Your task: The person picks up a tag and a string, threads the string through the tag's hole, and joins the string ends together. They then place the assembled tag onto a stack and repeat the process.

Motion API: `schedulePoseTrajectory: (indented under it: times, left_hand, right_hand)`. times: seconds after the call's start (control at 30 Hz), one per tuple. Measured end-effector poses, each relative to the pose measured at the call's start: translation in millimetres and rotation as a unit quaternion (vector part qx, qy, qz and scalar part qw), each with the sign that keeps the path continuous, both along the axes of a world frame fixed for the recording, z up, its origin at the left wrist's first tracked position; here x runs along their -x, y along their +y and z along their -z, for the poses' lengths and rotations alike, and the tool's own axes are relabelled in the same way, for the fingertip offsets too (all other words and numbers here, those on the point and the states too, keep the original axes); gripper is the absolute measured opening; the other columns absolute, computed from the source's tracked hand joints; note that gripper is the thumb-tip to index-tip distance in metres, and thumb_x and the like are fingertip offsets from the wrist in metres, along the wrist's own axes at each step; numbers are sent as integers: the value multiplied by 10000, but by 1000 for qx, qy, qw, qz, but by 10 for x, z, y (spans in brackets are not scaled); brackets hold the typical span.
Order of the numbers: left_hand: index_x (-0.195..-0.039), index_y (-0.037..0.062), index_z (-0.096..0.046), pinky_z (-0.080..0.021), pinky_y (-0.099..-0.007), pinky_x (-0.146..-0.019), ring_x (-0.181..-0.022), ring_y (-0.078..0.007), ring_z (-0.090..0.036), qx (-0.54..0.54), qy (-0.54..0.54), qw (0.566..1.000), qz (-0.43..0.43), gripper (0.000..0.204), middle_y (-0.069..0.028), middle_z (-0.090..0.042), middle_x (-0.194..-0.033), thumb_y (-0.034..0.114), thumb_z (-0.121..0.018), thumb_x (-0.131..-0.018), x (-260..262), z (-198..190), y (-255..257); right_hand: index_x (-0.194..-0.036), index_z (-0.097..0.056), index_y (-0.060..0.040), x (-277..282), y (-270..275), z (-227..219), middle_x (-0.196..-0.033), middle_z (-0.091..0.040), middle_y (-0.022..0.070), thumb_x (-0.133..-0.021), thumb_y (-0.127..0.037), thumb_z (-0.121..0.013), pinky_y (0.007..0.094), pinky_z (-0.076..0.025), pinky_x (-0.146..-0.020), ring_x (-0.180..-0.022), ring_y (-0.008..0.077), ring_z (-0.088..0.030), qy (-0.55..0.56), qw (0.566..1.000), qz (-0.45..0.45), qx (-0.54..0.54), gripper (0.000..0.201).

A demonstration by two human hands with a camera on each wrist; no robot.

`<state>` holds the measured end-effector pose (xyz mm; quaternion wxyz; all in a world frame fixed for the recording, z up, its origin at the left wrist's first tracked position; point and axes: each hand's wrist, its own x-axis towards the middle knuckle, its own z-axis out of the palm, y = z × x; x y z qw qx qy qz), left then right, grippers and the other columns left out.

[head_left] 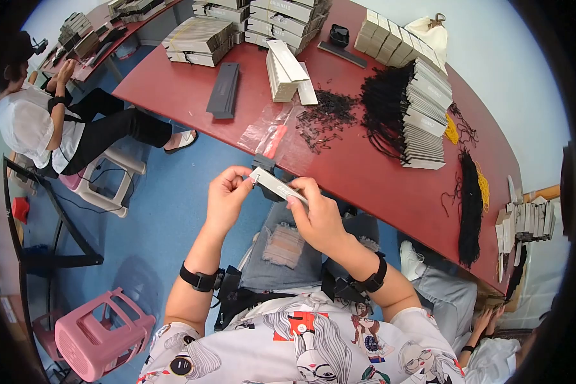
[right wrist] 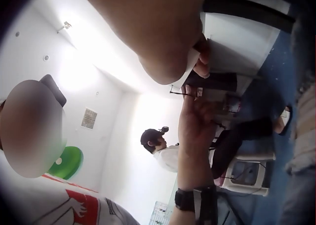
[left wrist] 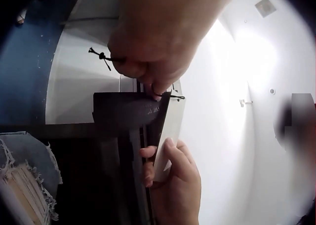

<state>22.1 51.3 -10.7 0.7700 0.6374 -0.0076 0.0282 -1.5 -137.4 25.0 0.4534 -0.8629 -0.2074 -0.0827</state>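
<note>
My right hand [head_left: 320, 221] holds a long pale cardboard tag [head_left: 276, 184] with grey print, thumb on one face and fingers behind. The tag slants just off the table's near edge. At its far end, my left hand [head_left: 227, 195] pinches a thin black cord [left wrist: 102, 56] with a knot near its loose end. In the left wrist view, a small loop of this cord sticks out at the tag's top corner. A dark block [left wrist: 123, 109] with faint lettering sits behind the tag, at the table edge. Part of the cord is hidden by the left fingers.
The red table [head_left: 365, 185] carries stacked pale tags [head_left: 198, 38], dark tags [head_left: 224, 89], a heap of small black pieces [head_left: 329, 112], corded tags [head_left: 425, 121] and a black cord bundle [head_left: 470, 205]. A pink stool [head_left: 102, 333] stands at left. Other people sit either side.
</note>
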Motion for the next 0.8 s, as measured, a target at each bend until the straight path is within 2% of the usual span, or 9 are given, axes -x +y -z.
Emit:
schedulePoseTrajectory:
  times: [0.07, 0.2, 0.4, 0.47, 0.53, 0.6, 0.73, 0.77, 0.8]
  left_hand:
    - [-885, 33, -602, -230, -198, -465, -521, -7, -295, -126, -38, 991, -34, 53, 93, -371, -571, 53, -607, -836, 19, -12, -6]
    - [-871, 27, -586, -259, -205, -482, -534, -20, -311, -171, -53, 983, -29, 49, 88, -363, -570, 53, -606, -835, 98, -113, 40]
    - [-898, 39, -530, -304, -185, -519, -608, -12, -383, -52, -40, 990, 127, 46, 82, -464, -700, 68, -560, -878, 129, -146, 201]
    - [-920, 47, -516, -309, -175, -527, -633, -6, -393, 12, -4, 982, 189, 60, 69, -497, -766, 103, -527, -905, 127, -140, 222]
    - [-925, 49, -517, -301, -172, -522, -621, -4, -381, 39, 11, 981, 188, 78, 64, -495, -757, 126, -517, -913, 165, -39, 203]
    - [-930, 51, -517, -294, -170, -517, -610, -2, -369, 65, 24, 979, 190, 99, 58, -493, -748, 148, -507, -921, 234, 31, 153]
    - [-996, 48, -520, -257, -164, -487, -558, -14, -345, 15, -21, 998, 53, 165, 64, -425, -672, 196, -477, -936, 398, 54, 106]
    - [-1034, 36, -520, -259, -167, -484, -540, -20, -341, 35, -21, 998, 42, 200, 63, -405, -642, 206, -472, -938, 439, 3, 139]
    - [-1072, 24, -519, -261, -170, -482, -522, -27, -336, 54, -20, 998, 32, 238, 61, -386, -612, 215, -467, -940, 469, -42, 170]
  right_hand:
    - [-1042, -450, -43, -3, -1, 0, -706, -590, 175, -868, -128, -519, 410, -463, -536, -625, 350, -605, 6, 1000, -1, -6, 205]
    - [-1048, -448, -39, -12, -6, 11, -699, -589, 178, -869, -128, -516, 407, -462, -539, -624, 353, -604, 25, 999, -13, -27, 211]
    - [-997, -461, -23, 7, -36, -121, -659, -568, 182, -876, -148, -506, 418, -438, -532, -606, 365, -591, 116, 992, -43, -38, 180]
    - [-934, -492, -14, 6, -33, -187, -648, -560, 173, -874, -161, -511, 422, -427, -532, -596, 369, -581, 148, 981, -116, 57, 160]
    - [-911, -519, -5, 8, 54, -126, -677, -572, 168, -873, -146, -508, 413, -429, -547, -613, 342, -595, 77, 982, -137, 104, 146]
    - [-932, -531, -4, 49, 184, -111, -718, -580, 179, -876, -131, -497, 407, -433, -560, -644, 309, -615, 119, 984, -115, -72, 143]
    - [-1008, -517, 18, 160, 280, -43, -913, -628, 158, -886, -87, -500, 301, -487, -677, -813, 203, -642, 232, 957, -101, -141, 161]
    - [-1022, -503, 10, 190, 264, -13, -869, -626, 139, -875, -70, -493, 318, -490, -632, -759, 246, -637, 126, 988, -86, 2, 169]
    - [-1022, -503, 10, 172, 241, 0, -869, -626, 139, -875, -70, -493, 318, -490, -632, -759, 246, -637, 124, 989, -79, -7, 169]
